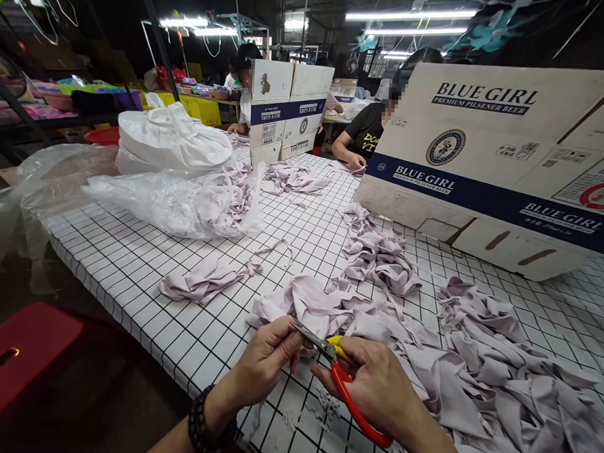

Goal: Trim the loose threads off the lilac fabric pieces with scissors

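The scissors are grasped in the right hand, blades directed toward the left hand, whose fingertips are pinched near the tips; what is gripped there cannot be told. Cloth is heaped on the table beyond both hands.

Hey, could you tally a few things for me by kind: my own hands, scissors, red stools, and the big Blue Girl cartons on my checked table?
Hands, your left hand and right hand: 2
Scissors: 1
Red stool: 1
Big Blue Girl cartons: 2
Total: 6
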Tool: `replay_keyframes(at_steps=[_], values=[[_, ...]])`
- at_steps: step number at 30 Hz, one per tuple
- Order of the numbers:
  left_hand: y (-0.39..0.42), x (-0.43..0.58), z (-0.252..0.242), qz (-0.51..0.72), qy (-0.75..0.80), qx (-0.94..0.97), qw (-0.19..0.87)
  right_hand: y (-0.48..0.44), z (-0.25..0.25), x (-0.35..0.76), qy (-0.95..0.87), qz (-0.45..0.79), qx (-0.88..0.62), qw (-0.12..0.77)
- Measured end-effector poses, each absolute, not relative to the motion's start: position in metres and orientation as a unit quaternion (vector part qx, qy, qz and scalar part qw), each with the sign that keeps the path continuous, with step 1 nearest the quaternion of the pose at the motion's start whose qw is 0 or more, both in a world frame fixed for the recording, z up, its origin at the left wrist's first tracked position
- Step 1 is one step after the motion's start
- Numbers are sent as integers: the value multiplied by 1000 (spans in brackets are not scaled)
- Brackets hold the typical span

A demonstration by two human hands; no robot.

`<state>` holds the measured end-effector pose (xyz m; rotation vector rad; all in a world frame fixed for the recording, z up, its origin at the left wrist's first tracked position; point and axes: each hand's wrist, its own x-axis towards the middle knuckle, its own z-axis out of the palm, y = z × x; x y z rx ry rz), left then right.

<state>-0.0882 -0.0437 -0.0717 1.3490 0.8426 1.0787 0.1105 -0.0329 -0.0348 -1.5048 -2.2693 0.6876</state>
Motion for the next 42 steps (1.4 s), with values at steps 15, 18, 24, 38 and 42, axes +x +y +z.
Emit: replay_keyframes(at_steps=[15, 18, 24, 38, 42], values=[[-22, -90, -89, 281, 576, 705, 304, -10, -48, 151, -527, 424, -684, 273], [-13, -86, -95, 214, 594, 710, 313, 4, -55, 146, -512, 364, -735, 258], [8, -103, -73, 234, 609, 698, 295, 21, -56, 128, -530, 391, -703, 268], [-5, -78, -32, 394, 528, 631, 410, 27, 34, 82, -582, 612, -418, 335], [4, -90, -46, 478, 522, 524, 474, 41, 13, 102, -591, 530, -527, 304]])
